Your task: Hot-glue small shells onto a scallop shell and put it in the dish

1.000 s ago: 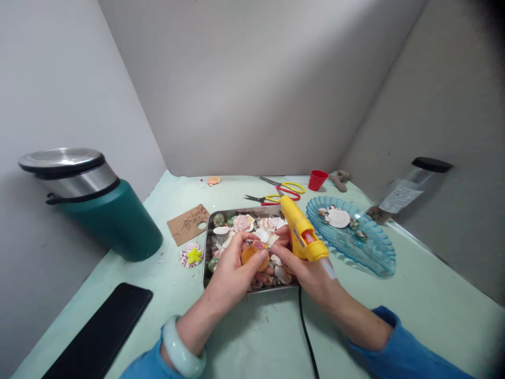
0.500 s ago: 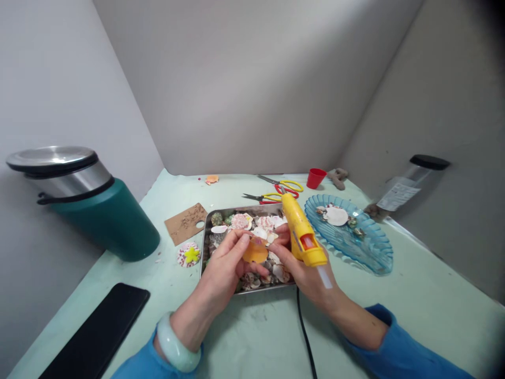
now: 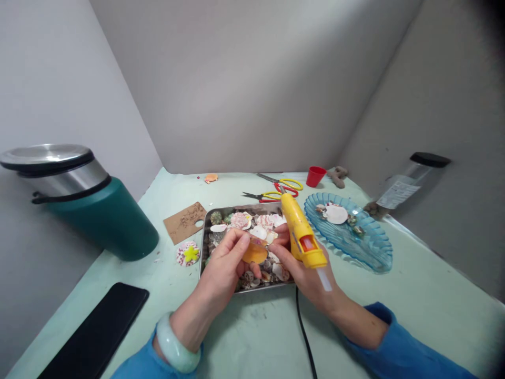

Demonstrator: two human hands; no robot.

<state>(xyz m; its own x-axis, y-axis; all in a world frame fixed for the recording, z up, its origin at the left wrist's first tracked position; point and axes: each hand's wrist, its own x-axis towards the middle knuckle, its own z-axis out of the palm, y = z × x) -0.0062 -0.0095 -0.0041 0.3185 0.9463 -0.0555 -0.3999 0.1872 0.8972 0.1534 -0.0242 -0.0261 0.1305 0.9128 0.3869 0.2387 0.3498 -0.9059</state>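
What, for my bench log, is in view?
steel tray of mixed shells: 1, silver, centre
orange scallop shell: 1, orange, over tray
yellow plastic glue gun: 1, yellow, over tray
blue ribbed glass dish: 1, blue, right of tray
scissors: 2, yellow/red handles, behind tray
red cup: 1, red, far edge
green steel-lidded bin: 1, green, left
brown card: 1, brown, beside tray
black slab: 1, black, near left
clear black-capped bottle: 1, clear, right
left hand: 1, blue-sleeved, pinches shell
right hand: 1, blue-sleeved, grips gun

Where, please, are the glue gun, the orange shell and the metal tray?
glue gun (image 3: 299,230), head view, middle of its yellow barrel.
orange shell (image 3: 254,256), head view, its bare orange face.
metal tray (image 3: 202,247), head view, its left rim.
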